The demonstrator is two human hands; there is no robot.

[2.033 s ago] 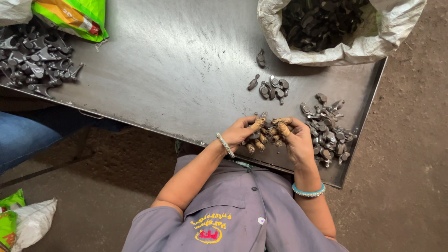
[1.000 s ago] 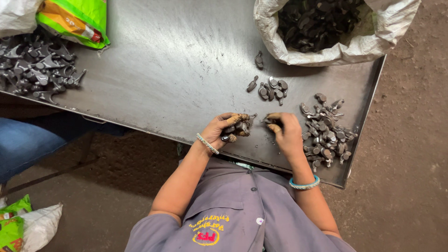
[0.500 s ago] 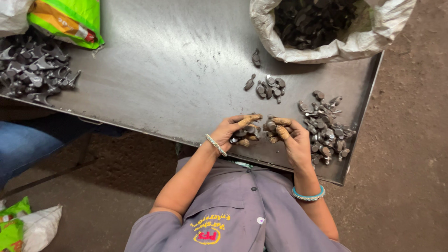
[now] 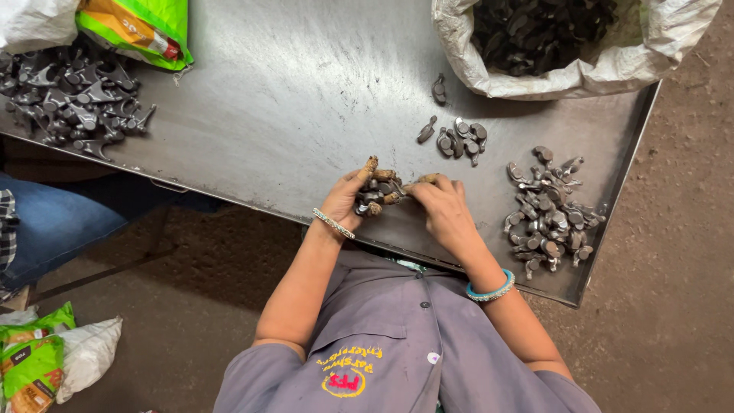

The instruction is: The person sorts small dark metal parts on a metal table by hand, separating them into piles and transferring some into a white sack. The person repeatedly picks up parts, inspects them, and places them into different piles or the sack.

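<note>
**Both hands cupped around a clutch of small metal parts at the table's near edge**

The left hand and the right hand meet over the near edge of the steel table, fingers curled around a handful of small dark metal parts. The left hand cradles most of them; the right hand's fingertips close on the cluster from the other side, though which single piece they pinch is too small to tell. To the right lies a loose heap of similar parts, and a smaller group sits beyond the hands. An open white sack of dark pieces stands at the far right corner. Larger forked castings are piled far left, beside a green bag.
</note>
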